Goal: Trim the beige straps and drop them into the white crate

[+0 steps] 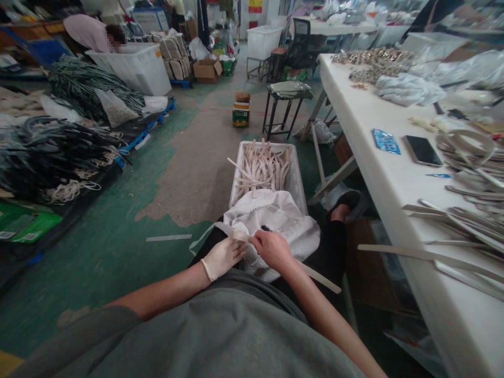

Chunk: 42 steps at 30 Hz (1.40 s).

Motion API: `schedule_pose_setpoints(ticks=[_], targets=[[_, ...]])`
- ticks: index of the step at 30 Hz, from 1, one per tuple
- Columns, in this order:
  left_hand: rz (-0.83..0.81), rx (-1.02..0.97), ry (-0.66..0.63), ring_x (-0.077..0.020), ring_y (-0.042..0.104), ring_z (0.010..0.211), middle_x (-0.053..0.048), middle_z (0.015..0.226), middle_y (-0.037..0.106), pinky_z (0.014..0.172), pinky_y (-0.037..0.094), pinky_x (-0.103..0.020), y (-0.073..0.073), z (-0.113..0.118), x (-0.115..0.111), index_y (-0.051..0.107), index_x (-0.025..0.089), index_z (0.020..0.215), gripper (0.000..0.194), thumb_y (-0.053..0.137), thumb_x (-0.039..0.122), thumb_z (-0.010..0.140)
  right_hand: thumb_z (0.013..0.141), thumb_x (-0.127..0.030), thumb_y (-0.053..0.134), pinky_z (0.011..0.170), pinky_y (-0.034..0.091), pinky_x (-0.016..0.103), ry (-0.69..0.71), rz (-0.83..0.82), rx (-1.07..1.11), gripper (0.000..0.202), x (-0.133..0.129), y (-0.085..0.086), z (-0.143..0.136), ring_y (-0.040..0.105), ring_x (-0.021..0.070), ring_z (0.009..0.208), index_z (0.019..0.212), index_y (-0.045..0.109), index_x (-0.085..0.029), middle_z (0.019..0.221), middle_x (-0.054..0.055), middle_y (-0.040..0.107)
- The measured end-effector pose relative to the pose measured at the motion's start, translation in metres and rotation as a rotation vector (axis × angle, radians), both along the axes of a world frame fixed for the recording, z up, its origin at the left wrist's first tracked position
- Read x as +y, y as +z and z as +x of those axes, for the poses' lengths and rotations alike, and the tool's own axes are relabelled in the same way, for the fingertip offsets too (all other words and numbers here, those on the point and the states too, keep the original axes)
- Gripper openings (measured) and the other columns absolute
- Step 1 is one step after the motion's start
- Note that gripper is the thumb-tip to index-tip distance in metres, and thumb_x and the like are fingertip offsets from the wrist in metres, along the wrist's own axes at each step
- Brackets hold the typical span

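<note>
My right hand (271, 248), bare, is pinched on a pale strip (241, 237) just below frame centre. My left hand (224, 257), in a thin off-white glove, is at the same strip just to the left, fingers against it; can't tell if they're closed on it. Strip spans the short gap between the two hands. Thin pale band curls off left of my left hand, over my dark trouser leg. Pale flat end (323, 278) pokes out right of my right forearm; can't tell if it's the same piece.

White cloth (291, 215) bunched over my lap, under and beyond both hands. Small dark item (266, 229) just beside my right hand, too small to identify.

White crate (299, 178) sits just beyond the cloth, centre of frame, loaded with a tangle of similar pale strips (263, 165). One loose strip (168, 238) flat on the green floor, left of my left hand.

Right side: white worktop (394, 189). On it a phone (423, 150), a blue packet (386, 141) just left of it, and a spread of flat straps (472, 220) toward the right edge, one overhanging the near side. Small metal-looking parts (374, 55) heaped at the far end.

Left side: bundles of black cord (47, 152), greenish cord (94, 86) behind. Upper left, co-worker in a pink top (84, 31) bent over a white bin (137, 65). Black-legged stool (285, 113) beyond the crate.
</note>
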<state>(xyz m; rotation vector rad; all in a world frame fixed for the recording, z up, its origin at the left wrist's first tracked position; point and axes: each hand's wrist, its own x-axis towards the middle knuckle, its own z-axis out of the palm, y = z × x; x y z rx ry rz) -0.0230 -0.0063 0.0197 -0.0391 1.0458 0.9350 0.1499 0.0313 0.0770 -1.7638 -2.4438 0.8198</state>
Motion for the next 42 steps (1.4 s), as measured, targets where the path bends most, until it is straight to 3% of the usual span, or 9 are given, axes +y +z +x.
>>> schedule_pose_setpoints(ticks=[2, 7, 11, 20, 24, 29, 32, 36, 42], targets=[[0.017, -0.029, -0.028, -0.0189, 0.067, 0.098, -0.011, 0.11, 0.069, 0.084, 0.05, -0.029, 0.004, 0.006, 0.0, 0.068, 0.017, 0.097, 0.023, 0.048, 0.028, 0.097, 0.095, -0.035, 0.051, 0.056, 0.031, 0.027, -0.006, 0.002, 0.009, 0.03, 0.001, -0.003, -0.006, 0.067, 0.0206, 0.074, 0.079, 0.07, -0.02, 0.079, 0.008, 0.074], [0.032, 0.055, 0.077, -0.0162, 0.066, 0.093, -0.007, 0.106, 0.07, 0.083, 0.049, -0.027, 0.01, 0.009, 0.002, 0.068, 0.02, 0.098, 0.021, 0.054, 0.034, 0.095, 0.096, -0.04, 0.05, 0.059, 0.035, 0.024, -0.062, -0.102, 0.202, 0.029, 0.002, 0.0, -0.011, 0.066, 0.0158, 0.069, 0.086, 0.07, -0.022, 0.078, 0.002, 0.074], [0.077, 0.053, -0.05, -0.0174, 0.065, 0.093, -0.007, 0.105, 0.071, 0.077, 0.048, -0.026, 0.004, 0.016, -0.007, 0.068, 0.02, 0.098, 0.017, 0.063, 0.034, 0.089, 0.091, -0.049, 0.058, 0.062, 0.037, 0.025, -0.109, -0.089, 0.19, 0.031, 0.001, 0.001, -0.011, 0.067, 0.0186, 0.076, 0.098, 0.068, -0.022, 0.084, 0.003, 0.075], [0.129, 0.059, -0.158, -0.0158, 0.065, 0.087, -0.005, 0.096, 0.07, 0.073, 0.048, -0.025, 0.001, 0.029, -0.017, 0.068, 0.018, 0.092, 0.011, 0.058, 0.017, 0.088, 0.094, -0.04, 0.051, 0.061, 0.038, 0.025, -0.133, -0.169, 0.165, 0.033, 0.001, -0.024, -0.011, 0.065, 0.0171, 0.069, 0.07, 0.064, -0.02, 0.066, 0.004, 0.07], [0.016, -0.116, -0.081, -0.0179, 0.068, 0.088, -0.007, 0.093, 0.072, 0.079, 0.052, -0.029, 0.003, 0.015, -0.003, 0.068, 0.016, 0.094, 0.017, 0.052, 0.022, 0.092, 0.092, -0.03, 0.053, 0.051, 0.038, 0.021, -0.198, -0.337, 0.374, 0.027, -0.004, -0.033, -0.002, 0.058, 0.0117, 0.048, 0.067, 0.056, -0.02, 0.056, -0.001, 0.064], [-0.052, 0.025, 0.223, -0.0122, 0.069, 0.08, -0.004, 0.092, 0.074, 0.074, 0.053, -0.023, -0.003, -0.007, 0.017, 0.066, 0.017, 0.1, 0.018, 0.049, 0.021, 0.096, 0.094, -0.031, 0.051, 0.043, 0.038, 0.019, -0.237, -0.497, 0.565, 0.027, -0.021, -0.042, 0.009, 0.053, 0.0092, 0.04, 0.07, 0.053, -0.02, 0.057, -0.003, 0.063], [-0.025, 0.032, 0.219, -0.0135, 0.07, 0.078, -0.004, 0.092, 0.075, 0.07, 0.054, -0.024, -0.008, -0.005, 0.017, 0.066, 0.017, 0.101, 0.015, 0.053, 0.019, 0.094, 0.097, -0.036, 0.047, 0.045, 0.039, 0.019, -0.168, -0.515, 0.568, 0.027, -0.029, -0.045, 0.006, 0.054, 0.0081, 0.041, 0.078, 0.057, -0.019, 0.069, -0.001, 0.07], [-0.02, 0.029, 0.201, -0.0166, 0.072, 0.081, -0.006, 0.092, 0.075, 0.068, 0.055, -0.025, -0.014, -0.008, 0.02, 0.067, 0.017, 0.103, 0.017, 0.056, 0.017, 0.091, 0.097, -0.031, 0.045, 0.047, 0.037, 0.02, -0.11, -0.505, 0.484, 0.026, -0.034, -0.042, -0.003, 0.05, 0.0089, 0.04, 0.076, 0.056, -0.019, 0.052, -0.004, 0.057], [-0.009, 0.222, 0.367, -0.0144, 0.071, 0.074, -0.005, 0.083, 0.073, 0.065, 0.054, -0.024, -0.018, -0.07, 0.057, 0.067, 0.016, 0.093, 0.018, 0.05, 0.011, 0.09, 0.097, -0.031, 0.044, 0.052, 0.036, 0.022, -0.007, -0.436, 0.413, 0.029, -0.036, -0.028, 0.015, 0.051, 0.0107, 0.046, 0.075, 0.059, -0.019, 0.05, -0.004, 0.054]])
